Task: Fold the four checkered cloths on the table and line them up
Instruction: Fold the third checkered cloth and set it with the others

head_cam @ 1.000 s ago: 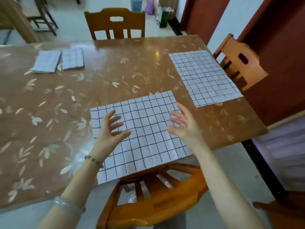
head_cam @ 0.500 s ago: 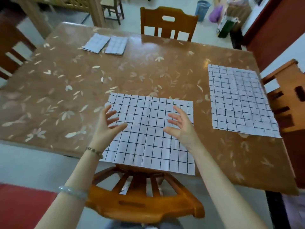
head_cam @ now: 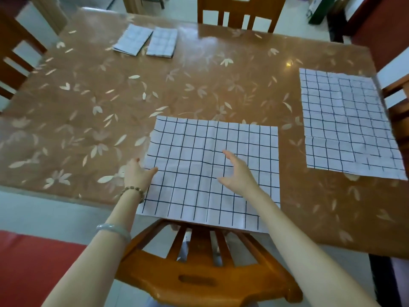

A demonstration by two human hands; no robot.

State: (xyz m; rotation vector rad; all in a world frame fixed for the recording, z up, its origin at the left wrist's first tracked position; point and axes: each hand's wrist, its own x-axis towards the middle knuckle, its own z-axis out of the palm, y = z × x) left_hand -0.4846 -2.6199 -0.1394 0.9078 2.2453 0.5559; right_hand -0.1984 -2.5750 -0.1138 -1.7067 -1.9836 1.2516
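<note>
Checkered cloth (head_cam: 199,151) flat on the tabletop (head_cam: 199,85) straight ahead, near edge overhanging the chair (head_cam: 199,273), long side running left to right, slightly askew. Left hand (head_cam: 138,176) at its left edge, thumb on top (grip unclear: pinch or mere touch). Right hand (head_cam: 238,173) spread above the middle. Liable to slide off if tugged nearward, or to fold crooked if lifted by one side.

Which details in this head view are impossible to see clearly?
1. Left hand: in the head view, its own back hides whether its fingers pinch the near cloth at the left edge.
2. Right cloth: blur doubles its grid lines, so its creases are unclear.
3. Folded cloths: too small to count layers.
</note>
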